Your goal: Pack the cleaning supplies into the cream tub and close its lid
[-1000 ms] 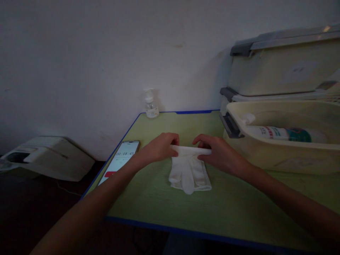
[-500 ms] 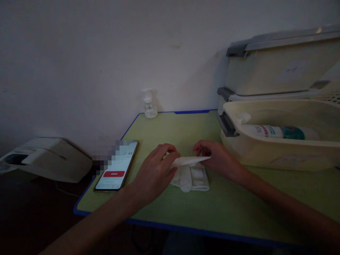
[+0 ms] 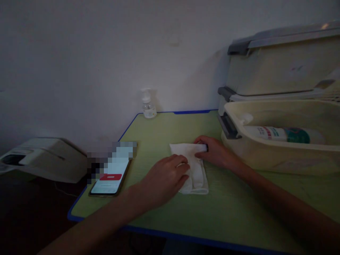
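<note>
A white cloth glove (image 3: 192, 163), folded, lies on the green table; rounded finger-like strips show at its near end. At its far right edge, my right hand (image 3: 212, 150) is closed, pinching the cloth between thumb and fingers. My left hand (image 3: 164, 177) lies over the glove's left side with bent fingers slightly apart, touching the cloth from above. The left thumb is hidden, and the left hand covers part of the glove.
A lit phone (image 3: 113, 177) lies on the left of the green table (image 3: 148, 223). A clear pump bottle (image 3: 149, 106) stands at the back corner. On the right, a cream bin (image 3: 265, 152) holds a white-and-green bottle (image 3: 292, 134), before a lidded box (image 3: 271, 72). A white appliance (image 3: 50, 157) sits left.
The raised upper flap of the glove now lies flatter, stretching farther back on the table. My left hand has come down over the cloth, and my right hand has shifted slightly at its far edge.
</note>
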Demonstrator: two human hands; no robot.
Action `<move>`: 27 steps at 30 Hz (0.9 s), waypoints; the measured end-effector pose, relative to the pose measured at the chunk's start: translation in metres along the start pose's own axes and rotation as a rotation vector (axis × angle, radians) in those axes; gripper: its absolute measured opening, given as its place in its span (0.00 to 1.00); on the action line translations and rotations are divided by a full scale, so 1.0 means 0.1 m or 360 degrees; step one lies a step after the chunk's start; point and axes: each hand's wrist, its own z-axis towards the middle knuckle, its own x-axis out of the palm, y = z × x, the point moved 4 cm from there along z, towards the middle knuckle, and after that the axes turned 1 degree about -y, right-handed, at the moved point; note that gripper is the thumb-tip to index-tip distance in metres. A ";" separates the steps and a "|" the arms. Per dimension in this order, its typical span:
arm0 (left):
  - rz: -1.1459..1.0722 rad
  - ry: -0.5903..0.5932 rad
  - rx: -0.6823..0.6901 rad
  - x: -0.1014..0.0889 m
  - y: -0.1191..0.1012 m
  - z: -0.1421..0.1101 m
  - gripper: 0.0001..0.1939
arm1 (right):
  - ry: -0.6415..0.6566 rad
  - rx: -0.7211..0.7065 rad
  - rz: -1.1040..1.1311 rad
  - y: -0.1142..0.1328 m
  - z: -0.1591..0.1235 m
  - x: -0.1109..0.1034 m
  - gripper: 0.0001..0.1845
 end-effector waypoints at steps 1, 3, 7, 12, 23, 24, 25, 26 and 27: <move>0.0014 0.0049 -0.0007 0.01 -0.05 -0.06 0.11 | 0.0003 0.0000 0.0010 0.00 0.00 0.00 0.14; 0.0050 0.0123 -0.0031 0.04 -0.14 -0.20 0.14 | 0.0007 -0.0005 0.0038 0.01 0.00 0.00 0.15; 0.0122 0.0231 -0.0042 0.15 -0.22 -0.44 0.26 | 0.0010 -0.0106 0.0091 0.03 0.00 0.00 0.15; 0.0031 0.0304 -0.0089 0.28 -0.21 -0.56 0.35 | 0.0127 -0.0185 0.0107 -0.03 0.04 0.05 0.09; 0.0025 0.0296 -0.0205 0.30 -0.35 -0.48 0.35 | 0.0160 -0.0242 0.0128 0.01 0.05 0.05 0.09; 0.0010 0.0311 -0.0221 0.31 -0.38 -0.47 0.36 | 0.0158 -0.0240 0.0126 0.01 0.05 0.06 0.09; -0.0005 0.0324 -0.0234 0.32 -0.40 -0.46 0.36 | 0.0157 -0.0236 0.0124 0.00 0.05 0.06 0.10; -0.0020 0.0338 -0.0249 0.33 -0.42 -0.44 0.36 | 0.0154 -0.0233 0.0122 0.00 0.06 0.06 0.10; -0.0034 0.0347 -0.0266 0.33 -0.43 -0.43 0.36 | 0.0152 -0.0230 0.0122 -0.01 0.06 0.06 0.11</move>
